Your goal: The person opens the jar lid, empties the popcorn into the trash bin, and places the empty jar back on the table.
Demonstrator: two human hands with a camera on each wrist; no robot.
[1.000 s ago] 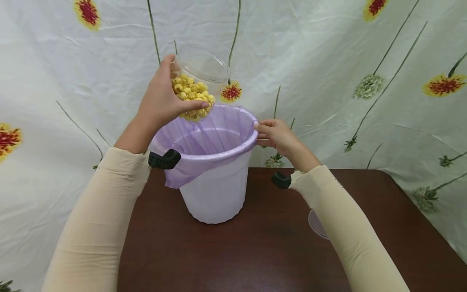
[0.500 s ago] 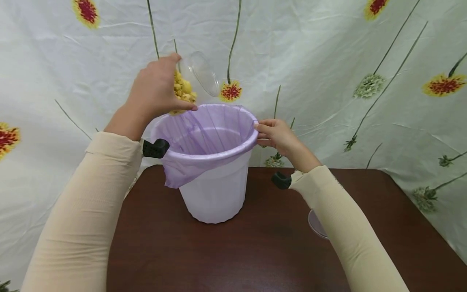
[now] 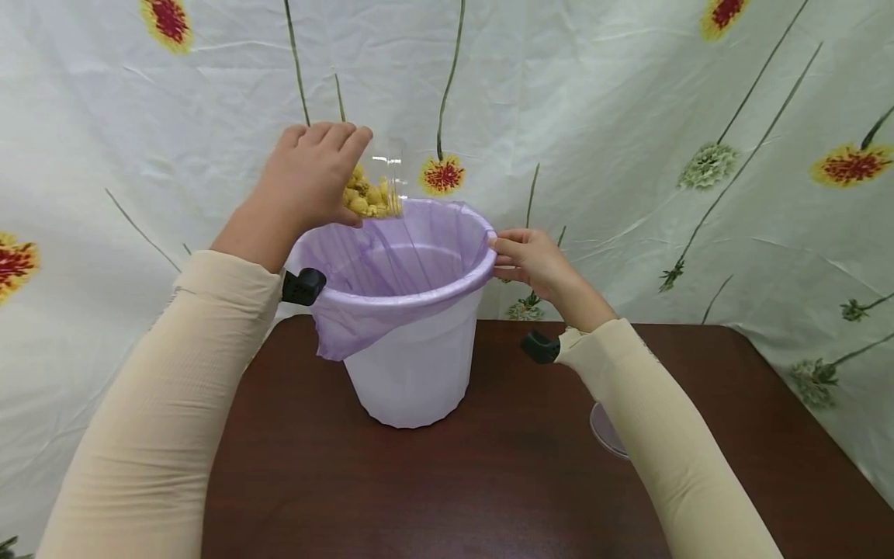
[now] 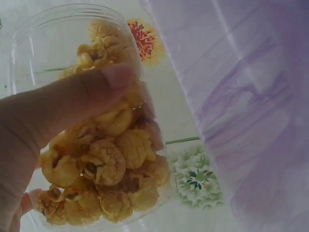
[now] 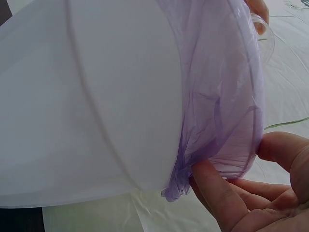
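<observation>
My left hand grips a clear plastic jar and holds it tipped on its side over the left back part of a white trash can. Yellow popcorn lies inside the jar, its mouth turned to the right. A thin purple trash bag lines the can and folds over its rim, hanging down at the front left. My right hand pinches the bag-covered rim on the can's right side. In the right wrist view, the thumb sits on the rim and the fingertips touch the overhanging bag.
The can stands on a dark brown table. A clear round lid lies on it at right, partly hidden by my right sleeve. A floral curtain hangs behind. A black wrist device juts out from the left cuff.
The jar first swung left and tilted back, then came right and tipped over toward the can's opening. My right hand and the can have kept their places.
</observation>
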